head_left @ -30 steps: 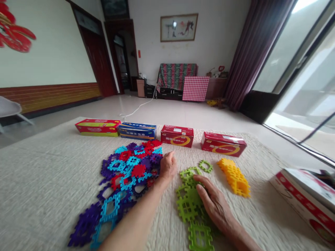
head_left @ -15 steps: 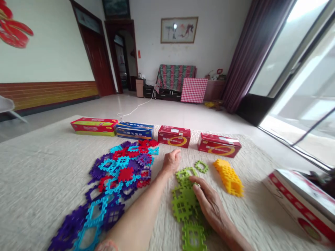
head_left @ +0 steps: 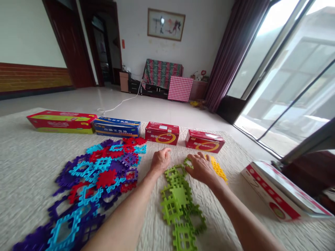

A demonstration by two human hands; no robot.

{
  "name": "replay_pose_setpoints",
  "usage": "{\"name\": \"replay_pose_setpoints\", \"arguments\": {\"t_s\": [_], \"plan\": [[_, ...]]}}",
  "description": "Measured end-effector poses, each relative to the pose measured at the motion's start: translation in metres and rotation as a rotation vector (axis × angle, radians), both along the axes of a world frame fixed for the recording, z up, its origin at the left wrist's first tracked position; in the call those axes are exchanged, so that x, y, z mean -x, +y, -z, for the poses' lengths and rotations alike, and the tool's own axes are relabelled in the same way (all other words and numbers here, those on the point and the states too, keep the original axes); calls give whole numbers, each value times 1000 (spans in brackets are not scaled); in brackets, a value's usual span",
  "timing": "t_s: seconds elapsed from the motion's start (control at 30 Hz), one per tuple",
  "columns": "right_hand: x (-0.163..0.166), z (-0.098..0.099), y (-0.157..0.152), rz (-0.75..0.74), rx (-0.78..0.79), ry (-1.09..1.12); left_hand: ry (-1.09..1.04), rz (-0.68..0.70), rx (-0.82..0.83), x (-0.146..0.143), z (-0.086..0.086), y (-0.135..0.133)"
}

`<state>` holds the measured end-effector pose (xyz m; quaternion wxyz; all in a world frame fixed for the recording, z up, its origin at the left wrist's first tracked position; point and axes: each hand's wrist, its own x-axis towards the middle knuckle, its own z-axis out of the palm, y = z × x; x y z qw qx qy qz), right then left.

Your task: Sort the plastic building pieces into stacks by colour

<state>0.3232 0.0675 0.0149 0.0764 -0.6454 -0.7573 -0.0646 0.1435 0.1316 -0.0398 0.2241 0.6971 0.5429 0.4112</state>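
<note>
My left hand (head_left: 161,161) rests on the pale cloth as a loose fist, with nothing showing in it. Just left of it lies a heap of purple, blue and red interlocking plastic pieces (head_left: 106,177). My right hand (head_left: 201,168) is spread, palm down, between the green and yellow pieces. Its thumb and fingers are over a small green ring-shaped piece (head_left: 187,162), partly hidden; I cannot tell if they touch it. A pile of green interlocking pieces (head_left: 179,196) lies between my forearms. Yellow interlocking pieces (head_left: 218,169) sit behind my right hand, partly covered by it.
Along the far side of the cloth (head_left: 146,223) stand a red-and-green box (head_left: 62,122), a blue box (head_left: 117,127) and two red boxes, one in the middle (head_left: 162,134) and one on the right (head_left: 205,141). A white-and-red carton (head_left: 274,191) lies at right.
My right hand has moved from the green pile, forward to the small green piece beside the yellow ones. My left hand stays on the cloth. The view has shifted right.
</note>
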Motion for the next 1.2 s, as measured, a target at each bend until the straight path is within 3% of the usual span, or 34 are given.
{"name": "replay_pose_setpoints", "arguments": {"t_s": [0.3, 0.43, 0.57, 0.8, 0.9, 1.07, 1.2], "plan": [[-17, 16, 26, -214, -6, 188, 10, -4, -40, 0, 1, 0], [-13, 11, 17, -321, -62, 245, 3, -5, -51, 0, 1, 0], [-7, 0, -1, -517, 40, 222, 21, -11, -23, -1, 1, 1], [-1, -2, -11, -507, 106, 143, 31, -20, -14, -1, -1, -1], [-9, -2, -6, -491, 38, 166, 38, -21, -14, -1, -1, -1], [-23, 3, 9, -294, -158, 180, 22, -12, -24, -1, -1, -1], [-25, 14, 16, -260, -156, 135, 22, -9, -35, -2, 0, -1]]}}
